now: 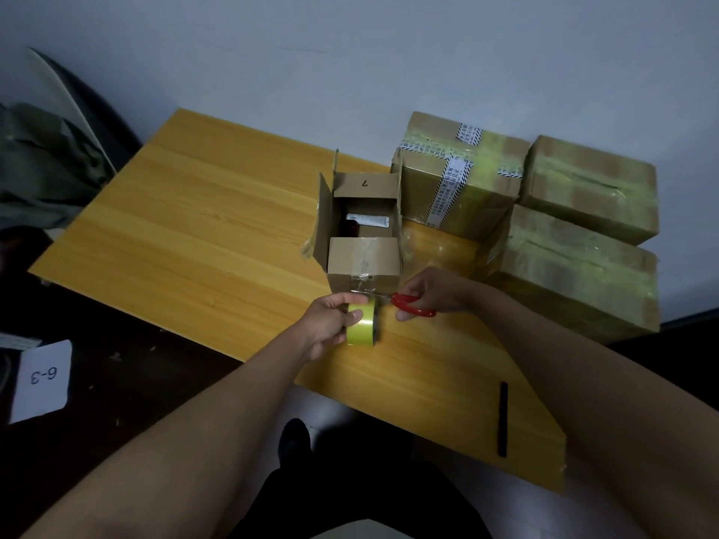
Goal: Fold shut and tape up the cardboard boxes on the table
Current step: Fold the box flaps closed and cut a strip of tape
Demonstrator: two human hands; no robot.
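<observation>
Lying nearest, at the front right of the wooden table (pixel 194 212): a black marker (pixel 503 418), untouched. Off to the left on the dark floor, showing a white card (pixel 41 381) marked 6-3.

Gripping the yellow tape roll (pixel 362 322) with the left hand (pixel 330 324), fingers and thumb curled round its rim, roll standing on edge on the table just in front of the small open box (pixel 363 262). Holding the red-handled scissors (pixel 412 304) in the right hand (pixel 432 291), fingers curled through and round the handles, blades pointing left toward the strip of clear tape running from the roll up onto the box's front face.

Judging the step: cutting the tape free, with the strip already stuck over the near flap and down the front wall. Calling next for closing the blades cleanly across the taut strip, keeping the roll pulled back for tension, then smoothing the loose end down.

Standing still unsealed beyond: left and far flaps upright, contents visible inside, so folding and taping remaining there.

Stacked farther right, against the wall: the taped boxes (pixel 583 227), already wrapped in yellowish tape.
</observation>
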